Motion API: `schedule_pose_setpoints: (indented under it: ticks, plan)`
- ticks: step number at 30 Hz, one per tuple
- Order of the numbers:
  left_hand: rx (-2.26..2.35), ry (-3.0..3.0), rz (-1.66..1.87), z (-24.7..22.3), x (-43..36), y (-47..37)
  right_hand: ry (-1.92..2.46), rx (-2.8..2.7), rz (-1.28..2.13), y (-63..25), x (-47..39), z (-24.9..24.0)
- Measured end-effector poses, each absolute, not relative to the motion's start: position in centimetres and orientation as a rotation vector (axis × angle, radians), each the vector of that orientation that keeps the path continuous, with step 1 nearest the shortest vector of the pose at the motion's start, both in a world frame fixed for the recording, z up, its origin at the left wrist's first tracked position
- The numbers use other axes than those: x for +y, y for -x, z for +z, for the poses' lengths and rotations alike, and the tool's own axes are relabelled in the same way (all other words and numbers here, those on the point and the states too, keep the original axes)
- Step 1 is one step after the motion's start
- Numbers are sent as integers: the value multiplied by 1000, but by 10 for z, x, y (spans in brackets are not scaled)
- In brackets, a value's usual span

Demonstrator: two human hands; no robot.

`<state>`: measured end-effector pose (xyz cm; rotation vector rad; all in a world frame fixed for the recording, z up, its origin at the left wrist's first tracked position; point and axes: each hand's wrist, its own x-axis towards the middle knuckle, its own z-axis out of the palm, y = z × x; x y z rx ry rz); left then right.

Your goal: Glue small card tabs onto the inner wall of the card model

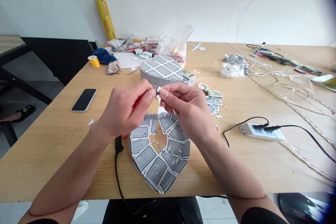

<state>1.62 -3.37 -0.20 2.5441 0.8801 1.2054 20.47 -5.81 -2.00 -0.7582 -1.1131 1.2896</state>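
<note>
Over the table, my left hand [128, 106] is closed with thumb and forefinger pressed together. Some red shows inside its grip, and a small dark tip pokes out toward the right hand; fingers hide most of this red tool. A small white scrap of card [159, 90] is pinched by my right hand [187, 110], fingertips almost meeting the left ones. Below both hands lies an open, pointed-oval tray made of grey-backed playing cards [147, 157], with a hole in its bottom and loose scraps inside. Just behind them stands a rounded box covered in cards [161, 68].
Playing cards [214, 101] and a tape roll [203, 86] lie right of the box. A phone [84, 99] rests at left. A black corded tool [119, 144] sits beside the tray. At right are a power strip [264, 132] and looped cable [301, 94].
</note>
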Motion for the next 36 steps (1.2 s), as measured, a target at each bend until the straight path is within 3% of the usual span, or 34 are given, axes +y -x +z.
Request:
schedule_pose_setpoints:
  ticks: [24, 36]
  plan:
    - [806, -2560, 1136, -1, -35, -16, 790, -1092, 1285, -204, -59, -21]
    - [663, -2626, 927, 1, -34, -15, 769, -1037, 1224, -211, -54, -19]
